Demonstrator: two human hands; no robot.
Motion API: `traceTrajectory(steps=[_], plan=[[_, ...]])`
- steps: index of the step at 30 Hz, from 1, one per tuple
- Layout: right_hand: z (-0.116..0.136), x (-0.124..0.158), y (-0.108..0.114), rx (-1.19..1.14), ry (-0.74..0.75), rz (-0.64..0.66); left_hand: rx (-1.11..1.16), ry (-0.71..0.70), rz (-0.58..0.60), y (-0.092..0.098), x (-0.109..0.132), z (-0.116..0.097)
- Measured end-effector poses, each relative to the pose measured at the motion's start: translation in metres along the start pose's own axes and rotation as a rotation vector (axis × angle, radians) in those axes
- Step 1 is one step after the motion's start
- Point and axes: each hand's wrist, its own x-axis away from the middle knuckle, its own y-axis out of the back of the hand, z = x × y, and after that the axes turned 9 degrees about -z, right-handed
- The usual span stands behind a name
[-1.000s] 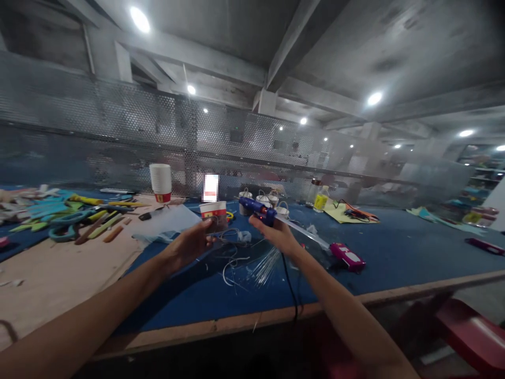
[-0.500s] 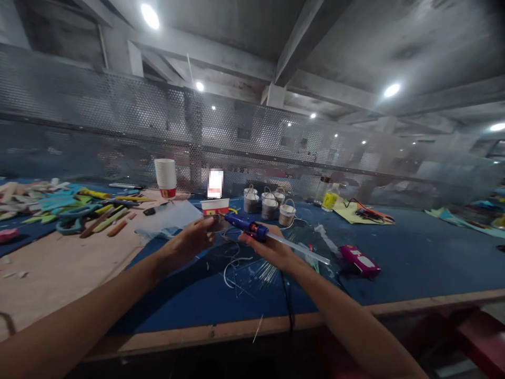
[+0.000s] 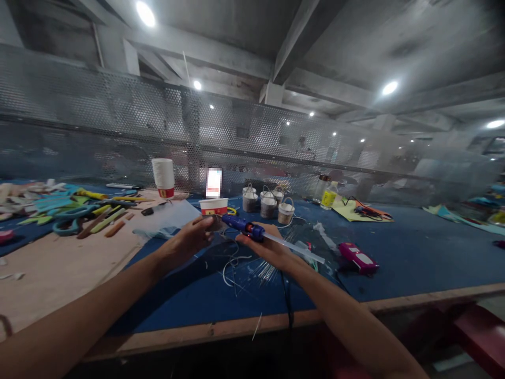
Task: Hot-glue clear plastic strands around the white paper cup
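Observation:
My right hand (image 3: 268, 245) is closed around a blue hot glue gun (image 3: 241, 226) with a long clear glue stick (image 3: 295, 247) sticking out of its back end. The gun's nozzle points left, toward the fingertips of my left hand (image 3: 193, 237). Those fingers pinch a small greyish-brown piece (image 3: 216, 223), too unclear to name, right by the nozzle. Just behind it stands a red and white paper cup (image 3: 213, 207). Several small white buckets with twine-like wrapping and wire handles, one a bucket at the front (image 3: 286, 213), stand beyond the gun.
On the left are a stack of paper cups (image 3: 163, 176), teal scissors (image 3: 73, 221) and felt scraps. Loose string (image 3: 232, 263) and clear strands lie below my hands. A magenta device (image 3: 357, 258) and a yellow-labelled bottle (image 3: 329, 196) are to the right. A lit screen (image 3: 213, 183) stands at the back.
The view has shifted slightly. Both hands stay nearly in place, with the glue gun still held up against the piece in my left fingers.

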Motion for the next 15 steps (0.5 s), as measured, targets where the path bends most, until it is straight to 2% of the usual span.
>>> traceTrajectory(steps=[15], plan=[[-0.0041,0.0004,-0.0014,-0.041,0.001,-0.014,-0.017,0.001,-0.028,-0.002,0.0018,-0.001]])
